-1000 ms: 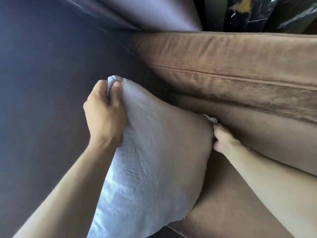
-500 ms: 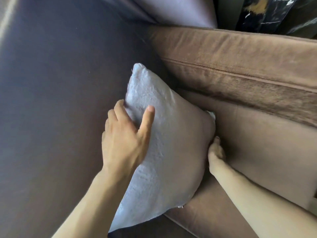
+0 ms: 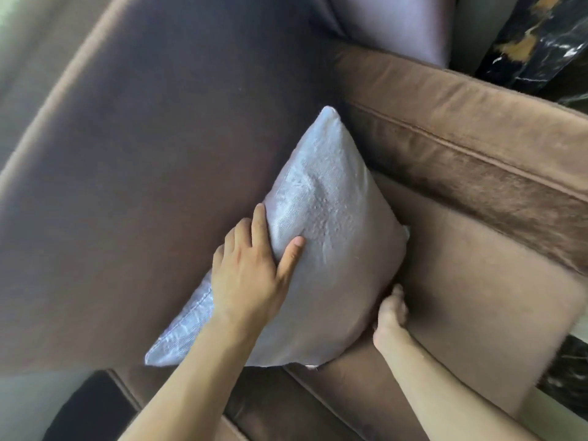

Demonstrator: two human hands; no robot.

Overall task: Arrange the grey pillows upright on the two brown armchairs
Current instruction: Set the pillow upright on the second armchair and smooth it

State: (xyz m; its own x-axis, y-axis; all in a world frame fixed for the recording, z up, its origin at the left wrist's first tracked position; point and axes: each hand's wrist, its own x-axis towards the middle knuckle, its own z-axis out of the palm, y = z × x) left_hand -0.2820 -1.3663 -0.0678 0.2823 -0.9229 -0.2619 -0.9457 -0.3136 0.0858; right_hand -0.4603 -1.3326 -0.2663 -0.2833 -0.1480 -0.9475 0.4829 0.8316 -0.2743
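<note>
A grey pillow [image 3: 334,249] stands on edge on the brown armchair's seat [image 3: 477,297], leaning against the dark backrest [image 3: 143,186], with one corner pointing into the nook by the armrest [image 3: 461,138]. My left hand [image 3: 251,278] clasps the pillow's upper edge, thumb on the front face and fingers behind it. My right hand [image 3: 389,316] is at the pillow's lower side next to the seat, with its fingers tucked out of sight under the pillow. Only one pillow and one armchair are in view.
Beyond the armrest stands a black marbled surface with gold veins [image 3: 534,36], and beside it a pale purple panel [image 3: 397,23]. A dark object [image 3: 89,409] lies at the lower left, beside the chair's front edge.
My left hand slid from the pillow's top corner down to the middle of its edge. My right hand moved from the far corner to the lower side. The pillow now stands against the backrest.
</note>
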